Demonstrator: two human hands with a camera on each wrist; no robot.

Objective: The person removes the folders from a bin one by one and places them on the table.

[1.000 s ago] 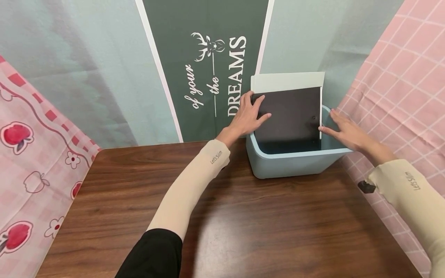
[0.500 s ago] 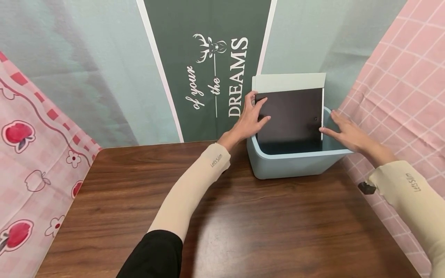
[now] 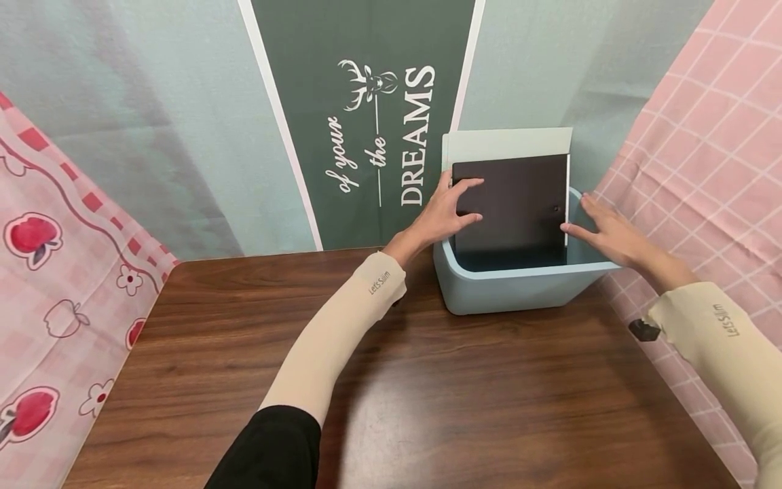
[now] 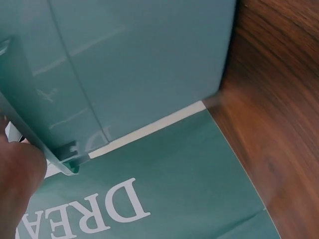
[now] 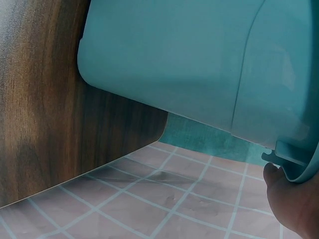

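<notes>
A black board (image 3: 519, 204) stands upright in a light blue bin (image 3: 513, 288) at the table's far right. A pale folder (image 3: 507, 141) stands behind it and rises higher. My left hand (image 3: 453, 207) holds the board's upper left edge, with index finger and thumb lying on its front face. My right hand (image 3: 605, 232) is spread at the bin's right rim, its thumb touching the board's right edge. The left wrist view shows the bin's outer wall (image 4: 139, 64) and part of my left hand (image 4: 17, 191). In the right wrist view my right hand (image 5: 294, 201) sits just under the bin's rim (image 5: 294, 162).
The brown wooden table (image 3: 397, 394) stretches toward me from the bin. A green banner (image 3: 379, 122) with white lettering hangs behind. Pink checked cloth (image 3: 702, 136) walls the right side, and apple-print cloth (image 3: 55, 238) the left. A small black object (image 3: 643, 330) shows by my right sleeve.
My left fingers have slid from behind the board's left edge onto its front face, and that edge has shifted slightly right. My right hand has stayed put.
</notes>
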